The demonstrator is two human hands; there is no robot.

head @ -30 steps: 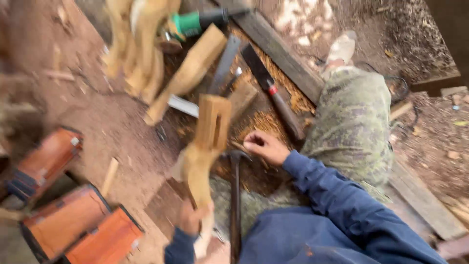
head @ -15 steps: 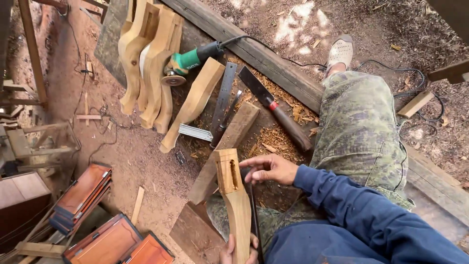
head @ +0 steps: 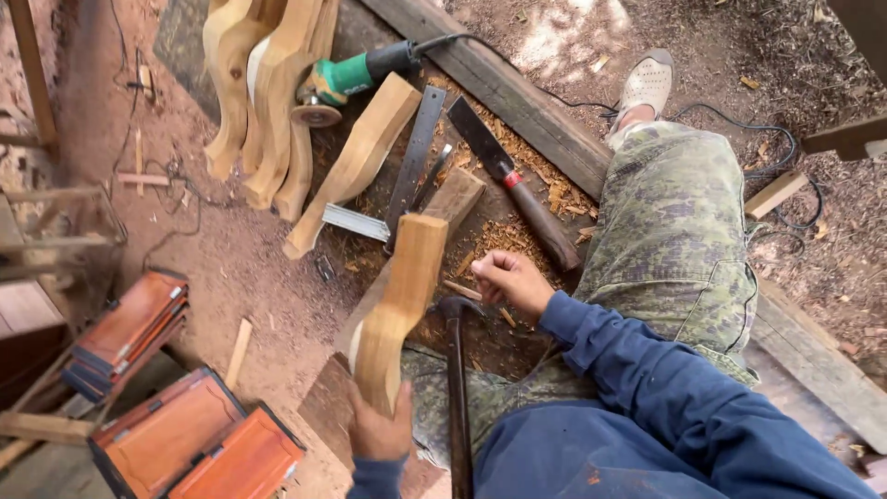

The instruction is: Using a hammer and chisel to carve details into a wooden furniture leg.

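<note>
The carved wooden leg is the thing in hand here. It stands nearly upright, square top end up, with its lower end gripped by the left hand, fingers wrapped tight round the narrow curved part. It hangs over the sawdust-covered dirt floor, just above a flat wooden block lying behind it.

Just right of the leg, the right hand sits curled down low by the wood chips, fingers closed loosely, maybe pinching something small, but I can't tell what. A hammer lies right beside the leg with its dark handle running back toward the body, head just below that right hand.

Beyond the leg's top: a steel square, a big chopping knife with a wooden handle, and another shaped leg lying flat. Further back is a green angle grinder, and a bunch of finished legs lean together up and to the left. Down left of the held leg there are stacked reddish panels.

My take: if you're checking or fitting that leg, keep the grip low like this so the top face stays visible, brace it against the block before any tapping, and keep the knee in camo trousers out of the swing path.
</note>
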